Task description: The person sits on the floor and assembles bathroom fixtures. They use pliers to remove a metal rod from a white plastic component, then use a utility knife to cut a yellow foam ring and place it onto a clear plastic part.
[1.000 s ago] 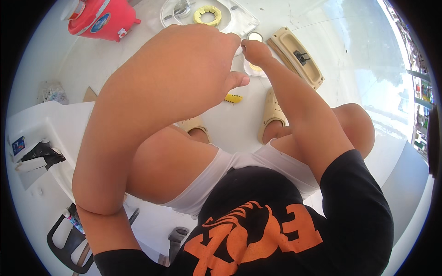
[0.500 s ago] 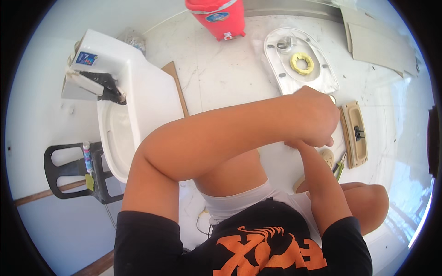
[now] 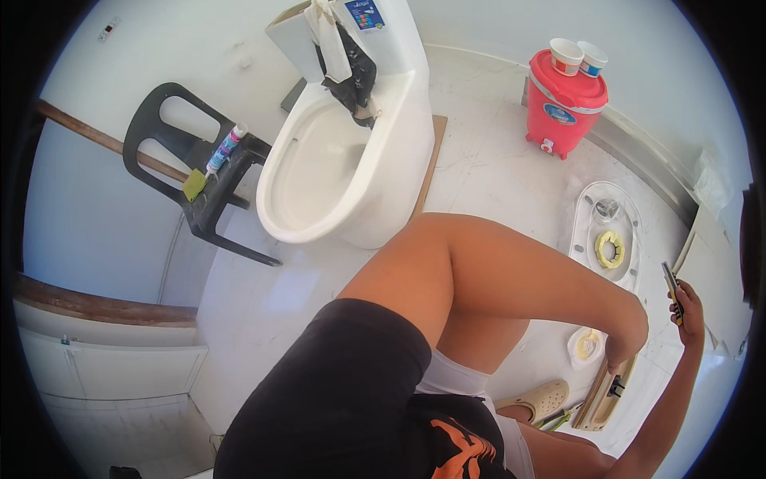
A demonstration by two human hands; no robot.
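Note:
At the right, my right hand [image 3: 688,313] is raised, its fingers wrapped around a utility knife [image 3: 675,292] with a yellow-and-black handle and its tip pointing up. My left arm reaches across to the right. My left hand [image 3: 628,335] hangs with its back to me over a long tan tray-like part [image 3: 606,397] on the floor, which has a black fitting inside. The left fingers are mostly hidden; I cannot tell whether they grip the part. Beside the left hand lies a pale yellow ring [image 3: 587,346] on white wrapping. Pliers [image 3: 561,417] with green handles lie near my clog [image 3: 547,399].
A white toilet [image 3: 399,160] with black plastic on it stands on cardboard. Left of it, a black chair [image 3: 177,144] holds a sealant tube [image 3: 227,148] and sponge [image 3: 195,185]. A red cooler [image 3: 562,112], a toilet seat [image 3: 581,231] with a yellow ring [image 3: 610,250], and cardboard [image 3: 710,254] lie beyond.
The view has swung left, so the toilet and cooler sit further right. My hands, which overlapped, are now apart. The right hand shows raised with the utility knife; the left is lowered over the tan part.

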